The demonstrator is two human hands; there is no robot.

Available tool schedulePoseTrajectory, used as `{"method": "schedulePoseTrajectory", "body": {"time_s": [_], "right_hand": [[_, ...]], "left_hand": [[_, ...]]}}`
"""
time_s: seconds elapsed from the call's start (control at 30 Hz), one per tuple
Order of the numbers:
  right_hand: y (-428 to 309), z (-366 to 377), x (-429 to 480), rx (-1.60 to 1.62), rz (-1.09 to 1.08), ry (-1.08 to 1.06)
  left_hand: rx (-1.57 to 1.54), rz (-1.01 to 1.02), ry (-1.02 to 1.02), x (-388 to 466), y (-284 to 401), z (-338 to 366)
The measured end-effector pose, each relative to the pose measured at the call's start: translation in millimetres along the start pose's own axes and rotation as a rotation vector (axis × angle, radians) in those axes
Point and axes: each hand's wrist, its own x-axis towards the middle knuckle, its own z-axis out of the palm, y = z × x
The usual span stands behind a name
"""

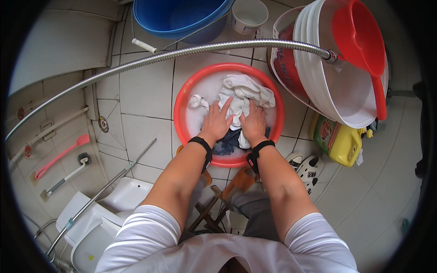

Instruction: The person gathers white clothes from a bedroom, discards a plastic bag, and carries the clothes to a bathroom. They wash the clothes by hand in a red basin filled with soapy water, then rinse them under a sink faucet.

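A round red plastic basin (pixel 280 114) stands on the floor in front of me, holding white suds (pixel 205 85) and wet laundry. My left hand (pixel 217 119) rests back-up on a crumpled white cloth (pixel 235 108) in the middle, its thumb spread. Close beside it, my right hand (pixel 254 121) presses on the same cloth. Suds and folds hide some fingertips, so any grip is unclear. More white fabric (pixel 251 89) is bunched beyond both hands, and a small white piece (pixel 198 101) lies left. Dark blue fabric (pixel 228 141) shows between my wrists. Both wrists carry black straps.
A flexible metal hose (pixel 191 51) arches above the basin's far side. Beyond are a blue bucket (pixel 184 17) and small white tub (pixel 249 17). White buckets (pixel 307 51) with a red dipper (pixel 358 37) and a yellow detergent jug (pixel 336 140) stand right. A toilet (pixel 92 221) is lower left.
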Motion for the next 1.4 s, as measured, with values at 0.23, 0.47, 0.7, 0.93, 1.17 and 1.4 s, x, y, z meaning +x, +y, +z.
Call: {"method": "schedulePoseTrajectory", "body": {"time_s": [0.23, 0.47, 0.7, 0.93, 1.17, 1.4], "right_hand": [[15, 17, 56, 0.059, 0.099, -0.125], [-4, -4, 41, -0.015, -0.12, -0.025], [-44, 13, -54, 0.08, -0.544, 0.147], [-23, 2, -67, 0.256, -0.498, 0.187], [3, 22, -89, 0.262, 0.045, 0.319], [-10, 43, -29, -0.056, 0.091, 0.217]], "left_hand": [[0.098, -0.083, -0.177, 58, 2, -20], [-0.259, -0.158, -0.106, 44, -42, -5], [-0.517, -0.2, -0.306, -3, -77, -38], [-0.175, 0.127, 0.073, 36, -14, -46], [0.13, 0.154, 0.028, -76, -10, 11], [0.214, 0.101, 0.023, -28, -40, 17]]}}
